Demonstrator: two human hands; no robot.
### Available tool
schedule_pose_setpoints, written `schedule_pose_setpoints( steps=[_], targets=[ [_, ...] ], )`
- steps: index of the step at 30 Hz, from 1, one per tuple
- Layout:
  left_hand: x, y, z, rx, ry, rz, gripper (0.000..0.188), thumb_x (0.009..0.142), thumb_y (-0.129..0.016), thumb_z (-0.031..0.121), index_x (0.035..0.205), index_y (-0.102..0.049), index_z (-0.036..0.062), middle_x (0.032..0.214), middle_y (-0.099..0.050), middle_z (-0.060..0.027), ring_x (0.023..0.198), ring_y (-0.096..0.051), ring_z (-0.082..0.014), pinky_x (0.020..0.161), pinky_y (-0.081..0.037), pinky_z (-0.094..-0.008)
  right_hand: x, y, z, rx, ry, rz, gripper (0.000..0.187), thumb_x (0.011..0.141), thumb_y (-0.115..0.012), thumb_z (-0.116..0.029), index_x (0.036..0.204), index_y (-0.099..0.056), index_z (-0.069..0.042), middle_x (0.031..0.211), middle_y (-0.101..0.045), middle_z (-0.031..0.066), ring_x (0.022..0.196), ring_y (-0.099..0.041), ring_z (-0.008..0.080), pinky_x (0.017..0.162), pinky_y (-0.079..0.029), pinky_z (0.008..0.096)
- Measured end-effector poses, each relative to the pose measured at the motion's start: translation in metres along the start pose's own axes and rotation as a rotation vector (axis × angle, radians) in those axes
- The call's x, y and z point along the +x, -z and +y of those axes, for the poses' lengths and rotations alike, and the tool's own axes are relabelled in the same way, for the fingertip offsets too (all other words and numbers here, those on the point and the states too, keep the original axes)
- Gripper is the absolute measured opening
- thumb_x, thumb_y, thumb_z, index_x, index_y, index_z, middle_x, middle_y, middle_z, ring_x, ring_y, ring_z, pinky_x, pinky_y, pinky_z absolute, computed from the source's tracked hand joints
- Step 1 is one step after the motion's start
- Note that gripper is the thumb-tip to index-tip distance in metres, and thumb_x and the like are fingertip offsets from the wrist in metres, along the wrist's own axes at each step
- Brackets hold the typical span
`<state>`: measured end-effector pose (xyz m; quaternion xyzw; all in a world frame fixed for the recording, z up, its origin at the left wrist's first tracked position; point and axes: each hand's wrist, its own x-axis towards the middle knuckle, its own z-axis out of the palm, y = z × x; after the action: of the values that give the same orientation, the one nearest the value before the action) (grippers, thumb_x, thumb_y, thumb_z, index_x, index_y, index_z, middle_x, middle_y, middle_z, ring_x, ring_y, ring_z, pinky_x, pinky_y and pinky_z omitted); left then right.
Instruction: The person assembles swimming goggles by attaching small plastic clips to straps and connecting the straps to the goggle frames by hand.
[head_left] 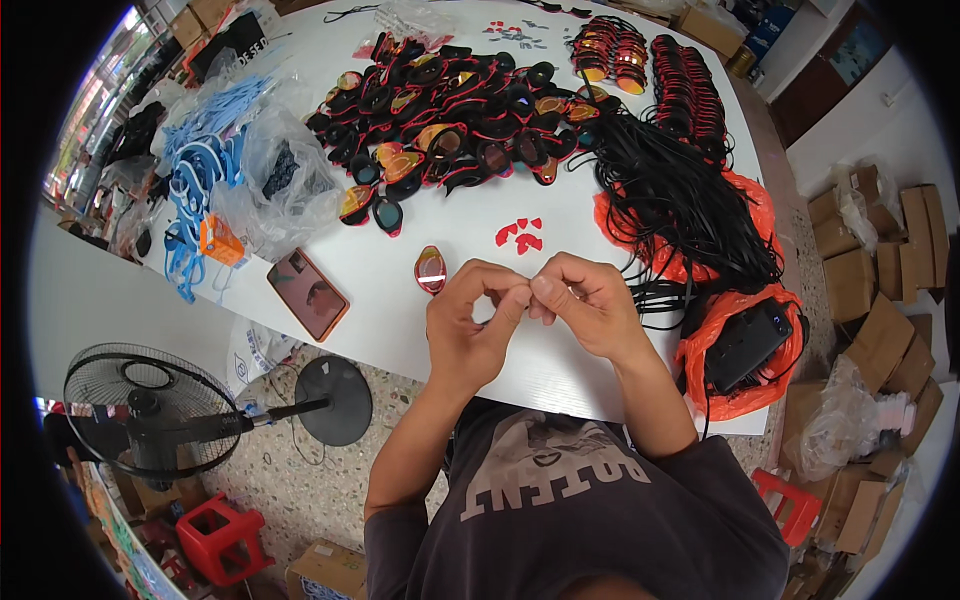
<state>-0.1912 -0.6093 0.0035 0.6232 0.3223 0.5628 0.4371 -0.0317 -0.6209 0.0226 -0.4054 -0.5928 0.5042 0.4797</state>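
Note:
Over the near part of the white table [560, 380], my left hand [468, 318] and my right hand [590, 308] meet fingertip to fingertip. Both pinch with thumb and forefinger; whatever lies between them is too small or hidden to make out. Just beyond my left hand lies a swim goggle eyepiece [430, 270] with a reddish mirrored lens, partly covered by the hand. Small red plastic pieces [522, 236] are scattered a little past my fingertips. A big heap of black and red swim goggles [450, 120] spreads across the table behind them.
Black straps [680, 200] pile on orange bags at the right, near a black device [748, 345] in an orange bag. Goggles stand in rows [690, 100] far right. A phone [308, 294], blue straps [205, 165] and clear plastic bags [285, 180] lie left. A fan [150, 410] stands beside the table.

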Motion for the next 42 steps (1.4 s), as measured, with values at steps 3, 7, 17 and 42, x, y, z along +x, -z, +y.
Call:
schedule_pose_setpoints(
  steps=[3,7,17,42],
  targets=[
    [-0.003,-0.001,0.002,-0.325,0.108,0.061,0.006,0.085,-0.062,0.004,0.088,-0.059,0.0002,0.086,-0.059,-0.0041,0.076,-0.054,-0.0089,0.068,-0.042,-0.0210,0.002,-0.001,-0.002,-0.028,0.055,-0.002,0.024,0.091,-0.056,-0.019,0.079,-0.060,0.001,0.066,-0.060,0.0040,0.059,-0.054,0.0084,0.056,-0.044,0.0227],
    [-0.001,0.009,0.009,-0.426,0.143,0.170,0.007,0.089,-0.057,0.006,0.090,-0.057,-0.0008,0.088,-0.057,-0.0053,0.074,-0.052,-0.0082,0.069,-0.041,-0.0203,0.003,0.002,-0.001,-0.034,0.074,0.001,0.022,0.091,-0.057,-0.017,0.078,-0.059,0.002,0.066,-0.060,0.0043,0.059,-0.054,0.0083,0.057,-0.044,0.0225],
    [0.009,0.025,0.012,-0.275,0.157,0.166,0.018,0.090,-0.056,0.011,0.100,-0.056,-0.0035,0.095,-0.058,-0.0104,0.085,-0.055,-0.0131,0.076,-0.043,-0.0254,0.001,-0.001,-0.001,0.014,0.033,-0.024,0.023,0.093,-0.054,-0.017,0.079,-0.058,0.001,0.069,-0.061,0.0044,0.061,-0.053,0.0087,0.057,-0.044,0.0224],
    [0.040,0.036,0.034,-0.368,-0.037,0.420,0.033,0.096,-0.047,0.026,0.089,-0.058,-0.0039,0.068,-0.059,-0.0073,0.061,-0.063,-0.0169,0.061,-0.051,-0.0264,0.001,-0.012,0.002,0.152,0.043,-0.050,0.022,0.095,-0.050,-0.012,0.079,-0.057,0.001,0.073,-0.062,0.0066,0.064,-0.055,0.0088,0.061,-0.046,0.0228]
  ],
)
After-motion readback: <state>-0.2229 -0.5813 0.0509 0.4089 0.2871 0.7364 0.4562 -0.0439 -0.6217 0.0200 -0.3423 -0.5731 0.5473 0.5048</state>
